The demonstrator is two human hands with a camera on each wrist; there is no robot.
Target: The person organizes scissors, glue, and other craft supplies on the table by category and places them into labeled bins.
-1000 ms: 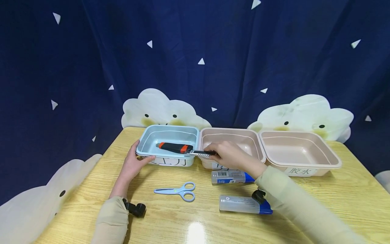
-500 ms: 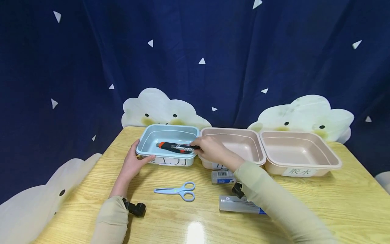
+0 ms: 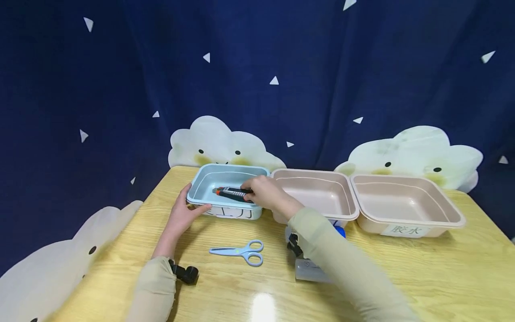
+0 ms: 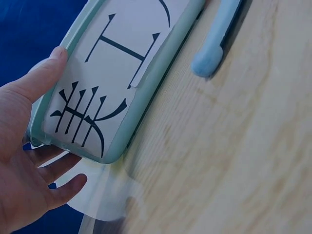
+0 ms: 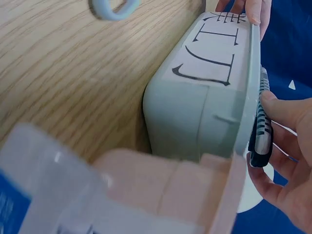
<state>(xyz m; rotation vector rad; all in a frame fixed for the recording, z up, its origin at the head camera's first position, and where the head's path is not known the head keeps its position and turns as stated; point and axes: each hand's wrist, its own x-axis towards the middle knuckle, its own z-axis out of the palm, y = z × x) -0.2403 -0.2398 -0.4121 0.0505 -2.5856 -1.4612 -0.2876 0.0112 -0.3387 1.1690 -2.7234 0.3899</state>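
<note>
- Pinching a ridged utility knife in curled fingers, the right hand in the head view holds it above a black-and-orange knife inside the smooth blue bin; a loosened pinch could drop it.
- Left wrist: the left hand grips the bin's rounded corner, thumb on top; slack might let it skid across the grained wooden table.
- Right wrist: the ridged knife shows close beside the thin rim, which could snag it.

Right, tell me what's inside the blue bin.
A black and orange cutter lies in the blue bin; the right hand holds a silver cutter over it. Hand and silver cutter hide part of the first cutter and the bin's right end.
</note>
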